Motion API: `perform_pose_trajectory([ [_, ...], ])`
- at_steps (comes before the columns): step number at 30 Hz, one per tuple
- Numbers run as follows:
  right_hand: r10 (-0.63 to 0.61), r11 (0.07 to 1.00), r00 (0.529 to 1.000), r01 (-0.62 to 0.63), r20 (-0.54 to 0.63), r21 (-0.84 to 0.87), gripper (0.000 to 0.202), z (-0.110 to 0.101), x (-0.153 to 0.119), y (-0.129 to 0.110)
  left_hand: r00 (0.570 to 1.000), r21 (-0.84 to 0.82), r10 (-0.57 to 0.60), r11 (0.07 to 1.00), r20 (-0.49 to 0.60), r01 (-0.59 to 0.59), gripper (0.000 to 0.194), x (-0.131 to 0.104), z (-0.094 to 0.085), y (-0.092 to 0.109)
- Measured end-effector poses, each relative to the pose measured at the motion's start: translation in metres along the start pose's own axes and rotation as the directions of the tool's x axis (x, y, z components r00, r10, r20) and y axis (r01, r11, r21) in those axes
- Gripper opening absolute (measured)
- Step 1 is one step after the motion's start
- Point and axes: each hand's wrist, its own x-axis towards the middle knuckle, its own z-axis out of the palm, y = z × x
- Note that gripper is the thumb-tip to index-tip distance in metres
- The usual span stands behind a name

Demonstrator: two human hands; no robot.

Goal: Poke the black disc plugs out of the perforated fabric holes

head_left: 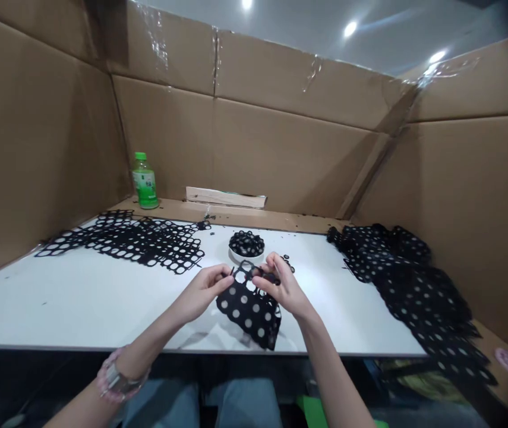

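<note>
In the head view, a black sheet (249, 312) with pale round dots hangs over the white table's front part. Its upper part has open round holes, while the lower part still shows filled dots. My left hand (204, 289) pinches the sheet's upper left edge between thumb and fingers. At the upper right edge, my right hand (283, 285) is closed with thumb and fingertips on the sheet. Whether a small loose piece is also between those fingers, I cannot tell. Just beyond my hands stands a white bowl (254, 259) heaped with small black pieces (246, 242).
Black net-like sheets (142, 238) full of holes lie at the left. Dotted black sheets (418, 291) are piled at the right, overhanging the table (102, 303). Cardboard walls (280, 148) surround it. A green bottle (145, 184) stands at the back left.
</note>
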Motion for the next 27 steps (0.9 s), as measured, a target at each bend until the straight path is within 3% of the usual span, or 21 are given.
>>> perform_pose_trajectory([
  [4,-0.121,0.992,0.966,0.125,-0.228,0.0,0.034,-0.003,0.003,-0.001,0.996,0.093,0.031,0.995,-0.082,-0.023,0.024,-0.009,-0.015,-0.016],
  [6,-0.195,0.97,0.933,0.23,-0.303,0.084,0.043,-0.003,-0.004,-0.006,0.995,0.093,0.03,0.995,-0.099,-0.021,0.023,-0.014,-0.021,-0.018],
  [8,-0.175,0.956,0.938,0.234,-0.3,0.177,0.041,0.002,-0.012,-0.009,0.994,0.102,0.031,0.995,-0.103,-0.02,0.021,-0.018,-0.026,-0.018],
  [13,0.007,0.942,0.97,0.075,-0.242,0.328,0.015,0.032,-0.018,0.005,0.996,0.145,0.046,0.989,-0.077,-0.035,0.02,-0.026,-0.036,-0.015],
  [19,0.091,0.893,0.975,0.009,-0.202,0.45,0.018,0.045,0.0,0.029,0.995,0.185,0.003,0.983,-0.099,0.016,0.021,-0.033,-0.044,-0.014],
  [21,0.071,0.905,0.993,-0.024,-0.095,0.425,0.021,0.044,0.005,0.034,0.995,0.205,-0.005,0.978,-0.098,0.025,0.023,-0.034,-0.046,-0.011],
  [23,0.052,0.929,0.993,-0.087,0.104,0.36,0.023,0.044,0.008,0.037,0.996,0.225,-0.002,0.974,-0.085,0.022,0.023,-0.035,-0.047,-0.009],
  [25,0.061,0.947,0.955,-0.147,0.291,0.284,0.022,0.046,0.009,0.038,0.996,0.24,0.005,0.971,-0.084,0.015,0.022,-0.036,-0.048,-0.007],
  [27,0.088,0.95,0.926,-0.189,0.368,0.248,0.022,0.05,0.009,0.04,0.995,0.235,0.004,0.972,-0.105,0.021,0.022,-0.036,-0.049,-0.009],
])
